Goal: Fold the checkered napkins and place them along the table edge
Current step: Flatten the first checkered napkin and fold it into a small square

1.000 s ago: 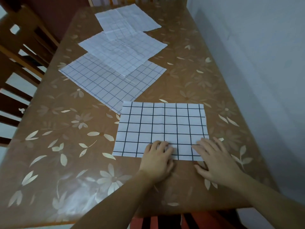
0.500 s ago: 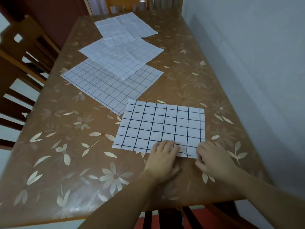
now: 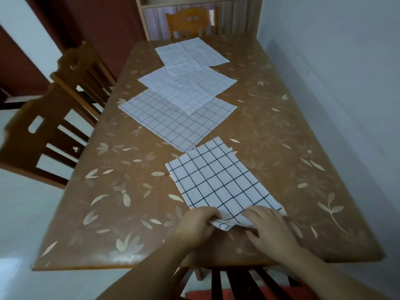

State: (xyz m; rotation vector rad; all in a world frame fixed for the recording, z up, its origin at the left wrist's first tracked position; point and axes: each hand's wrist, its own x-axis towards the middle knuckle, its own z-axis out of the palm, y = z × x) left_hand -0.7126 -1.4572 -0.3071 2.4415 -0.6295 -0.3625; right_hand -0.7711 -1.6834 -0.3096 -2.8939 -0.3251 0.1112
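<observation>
A folded white napkin with bold black checks (image 3: 216, 180) lies near the table's front edge, turned at an angle with one corner pointing away from me. My left hand (image 3: 194, 226) pinches its near corner, which is lifted a little off the table. My right hand (image 3: 270, 228) lies flat on its near right edge, fingers spread. Three unfolded napkins lie further back, overlapping: a fine-checked one (image 3: 171, 124), a paler one (image 3: 188, 87) and the farthest one (image 3: 190, 53).
The brown table (image 3: 108, 191) has a leaf-pattern cover. Wooden chairs stand at the left (image 3: 43, 131), at the far end (image 3: 190, 22) and right under me (image 3: 238, 282). A grey wall (image 3: 346, 83) runs along the table's right side.
The bold-checked napkin has been turned from square-on to diagonal and pulled nearer. My left hand went from pressing flat to pinching its near corner. The camera view has tilted up.
</observation>
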